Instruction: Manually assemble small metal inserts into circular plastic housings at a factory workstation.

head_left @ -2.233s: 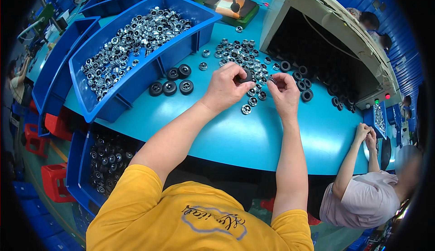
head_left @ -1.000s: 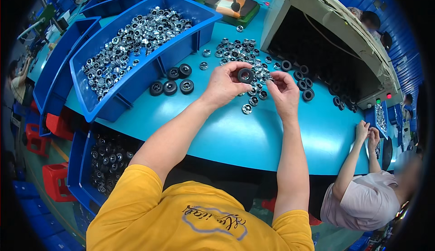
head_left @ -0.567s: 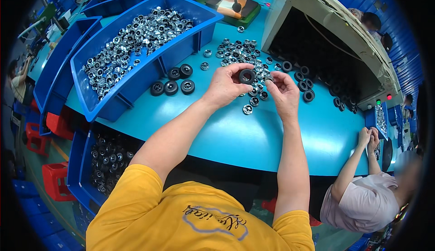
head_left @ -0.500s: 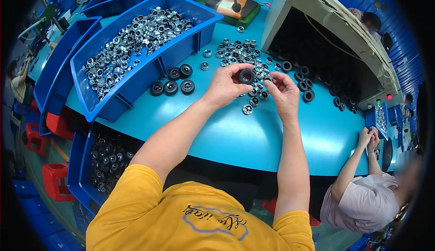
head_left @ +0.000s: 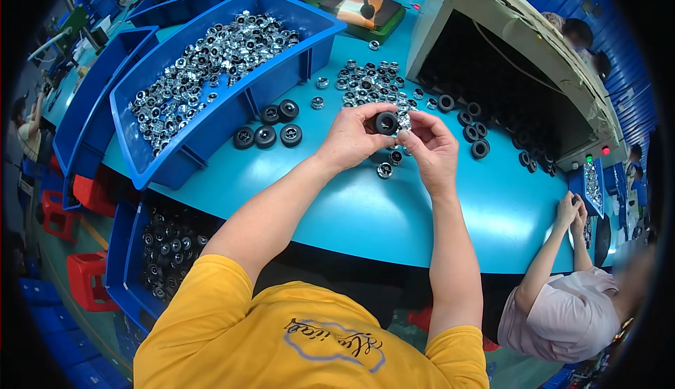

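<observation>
Between thumb and fingers my left hand grips a small black rubber tire, its hole turned toward me. Right beside it, my right hand pinches a shiny chrome wheel rim close against the tire's side. Whether the two pieces touch, I cannot tell. Behind my hands lies a loose pile of chrome rims on the turquoise table. A few more rims lie just under my fingers. To the left, several tires with rims fitted sit grouped on the tabletop.
A blue bin full of chrome rims stands at the left. At the right, loose black tires spill from a pale box-like machine. Below the table edge, another blue bin holds wheels. A co-worker sits at the right.
My right hand has come a little left and brought the chrome rim up beside the tire. The left hand with the tire has shifted only slightly.
</observation>
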The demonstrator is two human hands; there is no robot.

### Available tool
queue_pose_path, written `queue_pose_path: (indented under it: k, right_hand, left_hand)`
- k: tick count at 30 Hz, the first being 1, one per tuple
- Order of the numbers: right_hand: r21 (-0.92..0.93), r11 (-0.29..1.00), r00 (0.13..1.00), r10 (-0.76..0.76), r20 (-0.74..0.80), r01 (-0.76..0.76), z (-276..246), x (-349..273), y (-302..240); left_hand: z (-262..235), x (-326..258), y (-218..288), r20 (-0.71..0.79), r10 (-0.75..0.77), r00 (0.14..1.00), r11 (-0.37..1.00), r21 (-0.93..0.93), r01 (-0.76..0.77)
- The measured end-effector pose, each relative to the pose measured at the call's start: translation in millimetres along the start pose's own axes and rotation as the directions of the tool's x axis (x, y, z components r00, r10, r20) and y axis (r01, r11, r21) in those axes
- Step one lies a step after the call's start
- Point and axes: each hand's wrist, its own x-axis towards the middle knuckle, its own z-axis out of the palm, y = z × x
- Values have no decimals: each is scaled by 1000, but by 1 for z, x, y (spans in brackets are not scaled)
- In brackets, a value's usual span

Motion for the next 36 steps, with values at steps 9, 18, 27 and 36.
queue_pose_path:
  k: [9,18,27,36]
  right_hand:
    - [-282,950,990,-142,4,137,5,-1,2]
    - [-280,950,987,-155,-42,137,6,-2,6]
    - [-286,920,961,-278,4,268,9,-2,5]
    - [-381,884,955,-298,-9,272,14,-4,-6]
  left_hand:
    - [1,0,-5,31,-17,999,1000,-19,18]
    - [0,1,-4,30,-29,999,998,59,27]
    - [-4,1,-2,89,-42,995,994,-95,51]
    - [-3,1,-2,115,-21,993,989,-146,38]
